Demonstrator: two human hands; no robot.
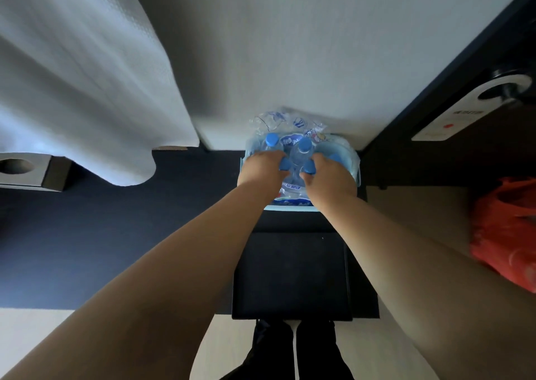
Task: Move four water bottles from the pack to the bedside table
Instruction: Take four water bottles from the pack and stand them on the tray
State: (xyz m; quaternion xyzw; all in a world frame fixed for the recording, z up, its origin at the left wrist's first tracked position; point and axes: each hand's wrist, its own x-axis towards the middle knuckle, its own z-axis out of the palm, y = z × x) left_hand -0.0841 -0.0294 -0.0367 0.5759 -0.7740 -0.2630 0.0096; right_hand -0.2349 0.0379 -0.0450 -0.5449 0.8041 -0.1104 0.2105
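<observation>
A torn plastic pack (290, 124) of clear water bottles with blue caps stands on the floor against the white wall. My left hand (262, 169) is closed around the neck of one bottle, whose blue cap (285, 165) pokes out by my fingers. My right hand (330, 176) grips another bottle, its cap (309, 167) showing at my thumb. Two more capped bottles (272, 140) (304, 145) stand upright just beyond my hands. The bodies of the held bottles are mostly hidden.
A black flat-topped stand (291, 275) sits right below the pack, near my feet. White bedding (87, 83) hangs at the left. A dark door frame with a hanger sign (464, 109) is at the right, and a red plastic bag (507, 228) lies on the floor.
</observation>
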